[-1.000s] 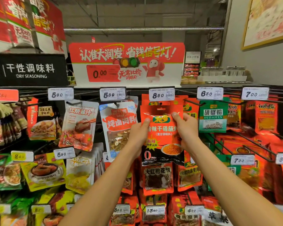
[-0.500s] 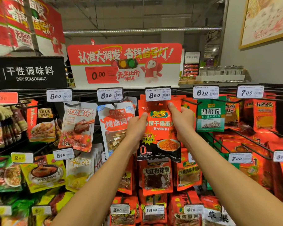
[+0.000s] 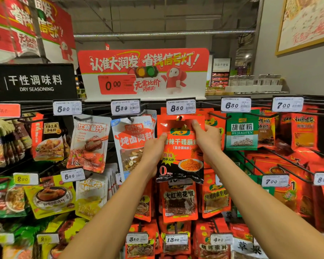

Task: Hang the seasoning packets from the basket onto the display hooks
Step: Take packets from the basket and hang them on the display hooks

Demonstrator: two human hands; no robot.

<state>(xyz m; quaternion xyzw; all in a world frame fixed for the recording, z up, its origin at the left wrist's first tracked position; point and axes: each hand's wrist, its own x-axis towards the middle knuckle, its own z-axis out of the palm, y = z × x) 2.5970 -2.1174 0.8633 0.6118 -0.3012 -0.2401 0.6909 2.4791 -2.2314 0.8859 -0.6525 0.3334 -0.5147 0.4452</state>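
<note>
A red and black seasoning packet (image 3: 179,156) with a bowl of orange powder printed on it is held up against the top row of hooks. My left hand (image 3: 153,152) grips its left edge and my right hand (image 3: 206,139) pinches its upper right side. The packet's hang hole sits at the tip of the display hook (image 3: 180,117) just under the 8.50 price tag (image 3: 180,107). More red packets of the same kind hang behind it. The basket is out of view.
Neighbouring hooks carry a blue-white packet (image 3: 134,143) to the left and a green pepper packet (image 3: 241,134) to the right. Bare black hooks (image 3: 288,161) jut out at the right. A red promotional sign (image 3: 142,71) stands above the rack. Lower rows are full of packets.
Both hands have lifted the red packet upward, from below the 8.50 tag until its top reaches the hook under that tag.
</note>
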